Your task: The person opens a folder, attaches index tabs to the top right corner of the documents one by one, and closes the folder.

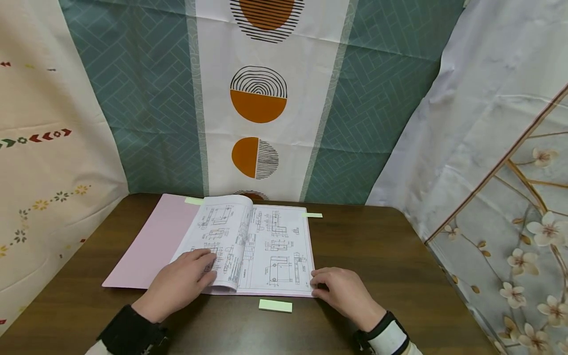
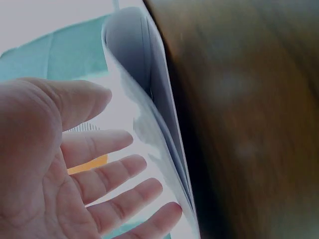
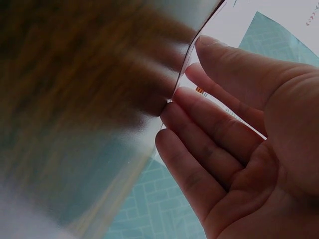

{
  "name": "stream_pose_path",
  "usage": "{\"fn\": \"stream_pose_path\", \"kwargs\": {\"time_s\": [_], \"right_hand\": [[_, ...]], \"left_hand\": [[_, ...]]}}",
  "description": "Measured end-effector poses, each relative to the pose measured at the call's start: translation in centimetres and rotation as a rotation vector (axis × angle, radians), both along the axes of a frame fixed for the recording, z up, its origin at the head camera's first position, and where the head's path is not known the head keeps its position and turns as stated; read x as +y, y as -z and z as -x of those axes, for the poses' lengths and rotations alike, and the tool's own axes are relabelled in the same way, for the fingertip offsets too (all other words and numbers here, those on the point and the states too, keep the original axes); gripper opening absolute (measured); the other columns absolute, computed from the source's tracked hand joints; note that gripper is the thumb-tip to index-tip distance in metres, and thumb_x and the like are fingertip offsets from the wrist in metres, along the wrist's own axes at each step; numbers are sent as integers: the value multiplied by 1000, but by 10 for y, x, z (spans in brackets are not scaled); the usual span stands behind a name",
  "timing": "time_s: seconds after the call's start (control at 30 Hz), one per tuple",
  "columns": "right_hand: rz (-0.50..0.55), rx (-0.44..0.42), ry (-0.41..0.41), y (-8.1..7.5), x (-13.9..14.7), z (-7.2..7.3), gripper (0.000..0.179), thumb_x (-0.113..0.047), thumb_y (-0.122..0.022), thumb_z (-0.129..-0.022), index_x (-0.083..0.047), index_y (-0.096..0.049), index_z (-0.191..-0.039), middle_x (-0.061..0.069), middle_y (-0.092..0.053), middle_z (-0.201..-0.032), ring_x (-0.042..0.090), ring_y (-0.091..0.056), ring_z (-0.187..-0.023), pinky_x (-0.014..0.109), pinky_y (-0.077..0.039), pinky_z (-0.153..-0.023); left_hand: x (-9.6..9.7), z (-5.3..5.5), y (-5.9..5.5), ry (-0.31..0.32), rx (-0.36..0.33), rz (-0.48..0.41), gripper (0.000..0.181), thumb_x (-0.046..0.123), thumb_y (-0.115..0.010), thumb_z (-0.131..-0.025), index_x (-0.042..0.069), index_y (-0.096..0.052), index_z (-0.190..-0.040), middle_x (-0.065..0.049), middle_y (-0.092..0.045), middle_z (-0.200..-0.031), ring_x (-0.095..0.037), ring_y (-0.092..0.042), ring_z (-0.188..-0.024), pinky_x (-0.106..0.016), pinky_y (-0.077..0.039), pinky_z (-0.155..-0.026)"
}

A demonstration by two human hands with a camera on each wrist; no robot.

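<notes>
A booklet of technical drawings [image 1: 279,246] lies spread on the table, its pink cover [image 1: 151,241] turned out to the left. My left hand [image 1: 184,278] rests on the left page [image 1: 222,217], which bulges up near the fold. In the left wrist view the fingers of that left hand [image 2: 99,164] are spread and fairly straight against the paper. At the booklet's lower right edge, my right hand [image 1: 339,293] touches the side with its fingertips. The right wrist view shows the thumb and fingers of the right hand [image 3: 234,134] lined along that edge, loosely extended.
A pale green sticky-note pad [image 1: 275,305] lies on the brown table [image 1: 368,241] in front of the booklet. One green tab [image 1: 314,215] sticks out at the right page edge, another green tab [image 1: 194,200] at the top left. Patterned curtains [image 1: 151,98] hang behind and at both sides.
</notes>
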State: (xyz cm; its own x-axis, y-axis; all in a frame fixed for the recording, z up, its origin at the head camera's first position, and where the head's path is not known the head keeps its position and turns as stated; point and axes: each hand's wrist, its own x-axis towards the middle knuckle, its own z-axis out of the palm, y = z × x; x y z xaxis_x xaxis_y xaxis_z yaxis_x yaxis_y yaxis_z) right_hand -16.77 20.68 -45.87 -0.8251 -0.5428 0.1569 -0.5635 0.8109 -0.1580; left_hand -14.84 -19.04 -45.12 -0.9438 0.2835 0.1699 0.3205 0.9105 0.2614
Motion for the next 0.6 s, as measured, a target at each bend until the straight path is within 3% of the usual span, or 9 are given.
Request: {"fn": "stream_pose_path", "kwargs": {"time_s": [0.27, 0.6], "right_hand": [[-10, -16, 9, 2, 0, 1, 20, -20, -96, -88, -17, -88, -106, 1, -82, -121, 21, -78, -111, 44, -63, -90], [-7, -15, 19, 1, 0, 1, 20, -20, -96, -87, -16, -88, -106, 1, -82, -120, 21, -78, -111, 45, -63, -91]], "left_hand": [[-36, 7, -1, -137, -39, -31, 48, 25, -76, -103, -6, -69, -139, -31, -64, -143, -52, -62, -130, -69, -52, -100], [-82, 17, 6, -286, -37, -35, 46, 20, -73, -103, -12, -68, -135, -40, -61, -140, -62, -57, -127, -78, -46, -102]]}}
